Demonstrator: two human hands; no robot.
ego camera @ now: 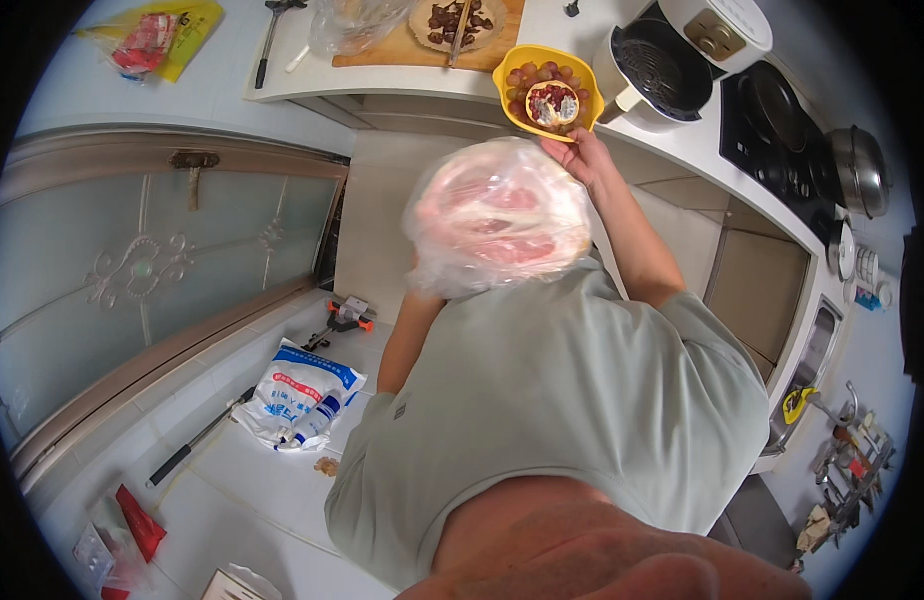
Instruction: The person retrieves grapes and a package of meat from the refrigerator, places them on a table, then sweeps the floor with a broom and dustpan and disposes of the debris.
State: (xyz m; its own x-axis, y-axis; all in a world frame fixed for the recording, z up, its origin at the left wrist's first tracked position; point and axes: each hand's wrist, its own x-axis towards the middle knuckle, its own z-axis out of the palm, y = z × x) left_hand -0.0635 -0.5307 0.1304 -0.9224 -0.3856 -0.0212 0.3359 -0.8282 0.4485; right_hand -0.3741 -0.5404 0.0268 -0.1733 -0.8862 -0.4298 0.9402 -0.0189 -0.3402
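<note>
A large pink-and-white thing wrapped in clear plastic (503, 214), which looks like a cut pomelo, is held up in front of my chest. My left forearm (411, 330) runs up to its lower left side; the plastic-wrapped bundle hides most of my left hand. With its fingers at the near rim, my right hand (580, 156) grips a yellow bowl (501, 79). Reddish grapes (529, 73) fill the bowl, and a cut pomegranate half (552, 105) lies on top of them. The bowl is over the counter's front edge, just beyond the plastic-wrapped bundle.
On the counter (304, 56) lies a wooden board (390, 54) with a paper-lined dish of dark pieces (435, 36) and chopsticks (460, 34). An air fryer basket (660, 71) and a black cooktop (762, 142) stand right. A white-and-blue bag (289, 375) lies at lower left.
</note>
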